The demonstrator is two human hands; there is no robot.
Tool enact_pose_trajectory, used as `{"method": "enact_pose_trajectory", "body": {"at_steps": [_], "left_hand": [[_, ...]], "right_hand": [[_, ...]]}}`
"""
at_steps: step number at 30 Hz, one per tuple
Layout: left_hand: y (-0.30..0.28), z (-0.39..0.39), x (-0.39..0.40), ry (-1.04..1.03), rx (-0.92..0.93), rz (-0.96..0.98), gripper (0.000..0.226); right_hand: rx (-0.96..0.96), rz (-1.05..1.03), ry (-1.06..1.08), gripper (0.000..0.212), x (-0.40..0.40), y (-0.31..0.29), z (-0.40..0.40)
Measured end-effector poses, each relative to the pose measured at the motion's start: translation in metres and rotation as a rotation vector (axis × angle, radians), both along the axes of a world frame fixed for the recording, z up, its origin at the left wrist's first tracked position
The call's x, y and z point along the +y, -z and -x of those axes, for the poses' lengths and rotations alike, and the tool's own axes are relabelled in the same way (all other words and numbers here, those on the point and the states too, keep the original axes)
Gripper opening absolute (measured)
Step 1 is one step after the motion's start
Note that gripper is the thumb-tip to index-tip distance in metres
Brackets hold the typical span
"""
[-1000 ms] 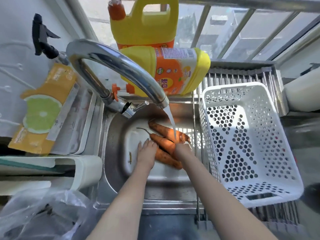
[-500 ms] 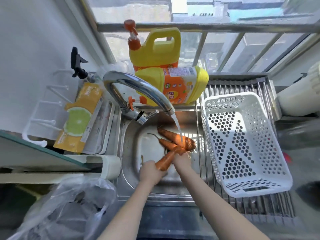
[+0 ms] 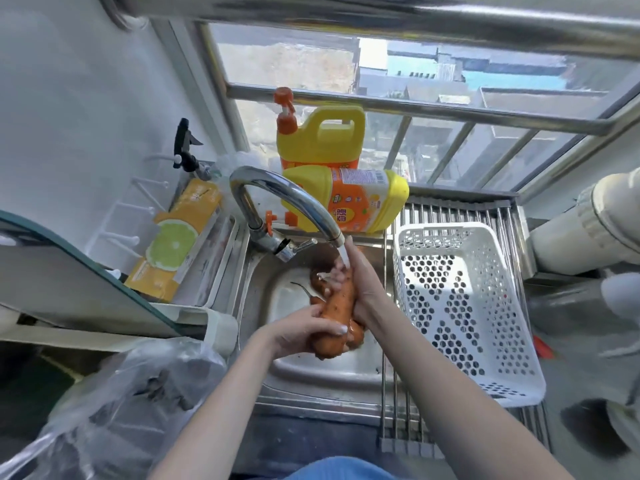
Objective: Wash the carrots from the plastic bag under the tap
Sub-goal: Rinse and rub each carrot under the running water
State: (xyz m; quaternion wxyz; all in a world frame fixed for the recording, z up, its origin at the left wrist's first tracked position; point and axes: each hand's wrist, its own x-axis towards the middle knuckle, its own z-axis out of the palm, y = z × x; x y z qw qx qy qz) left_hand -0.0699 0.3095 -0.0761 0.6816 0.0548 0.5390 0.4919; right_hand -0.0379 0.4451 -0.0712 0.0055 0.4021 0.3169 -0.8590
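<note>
While water runs from the tap into the steel sink, a carrot is held over the basin, its thin end up under the stream and its thick end low, toward the front of the sink. The left hand grips that thick end with fingers and thumb curled round it; the right hand wraps the upper part just below the spout, fingers clamped on the carrot where the water lands. More carrots lie in the sink beneath the held one, partly hidden by it and by the hands, so their number cannot be told. Just right of the sink, a white perforated basket rests on a rack of steel bars that spans the counter on that side. Behind the sink, against the window, a yellow detergent jug with an orange pump stands upright, and a second yellow bottle lies on its side in front of it. Left of the sink, a yellow pack with a lime picture leans in a white tray below a black spray nozzle, beside a white wall. At the front left of the sink lies a crumpled clear plastic bag. Outside the window bars, rooftops show in bright daylight.
</note>
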Motion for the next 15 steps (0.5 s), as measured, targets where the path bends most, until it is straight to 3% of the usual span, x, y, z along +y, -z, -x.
{"method": "enact_pose_trajectory", "body": {"at_steps": [3,6,9,12,15], "left_hand": [[0.0,-0.001,0.009,-0.021,0.006,0.021,0.033],[0.003,-0.008,0.016,-0.073,0.083,0.112,0.033],[0.011,-0.017,0.028,-0.205,0.293,0.263,0.022],[0.018,-0.022,0.041,-0.275,0.511,0.366,0.019],[0.019,-0.026,0.047,-0.075,0.921,0.471,0.013]], "right_hand": [[-0.004,-0.006,-0.039,0.06,-0.002,0.001,0.005],[-0.062,-0.058,-0.072,0.047,-0.001,0.002,0.008],[-0.122,-0.213,-0.074,0.031,-0.001,0.003,0.013],[-0.195,-0.456,-0.037,0.028,-0.003,-0.001,0.021],[-0.305,-0.706,0.035,0.031,-0.005,0.002,0.028]]}}
